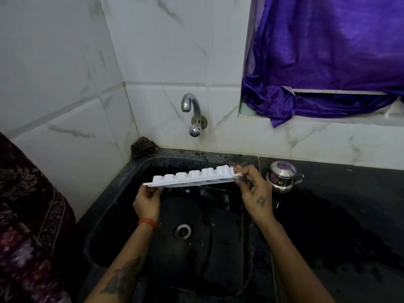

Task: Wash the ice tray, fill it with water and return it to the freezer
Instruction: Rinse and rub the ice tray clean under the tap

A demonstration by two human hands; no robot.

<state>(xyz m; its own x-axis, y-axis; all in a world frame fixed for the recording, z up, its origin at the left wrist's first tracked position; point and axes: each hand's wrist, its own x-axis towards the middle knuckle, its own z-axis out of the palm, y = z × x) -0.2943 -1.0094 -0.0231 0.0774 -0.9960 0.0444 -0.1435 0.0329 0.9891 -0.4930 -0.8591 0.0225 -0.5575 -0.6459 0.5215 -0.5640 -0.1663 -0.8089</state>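
A white plastic ice tray [192, 177] hangs upside down over the black sink [131, 178], its cup bottoms facing up. My left hand [146, 202] grips the tray's left end from below. My right hand [253, 189] pinches its right end between thumb and fingers. The tray sits roughly level, slightly higher on the right, below and in front of the chrome wall tap [192, 112]. No water runs from the tap.
A small steel pot with a purple-knobbed lid [282, 177] stands on the wet black counter right of the sink. A dark scrubber [144, 147] lies in the back left corner. The drain [183, 230] is open. A purple curtain [328, 57] hangs over the ledge at right; patterned fabric [26, 215] is at left.
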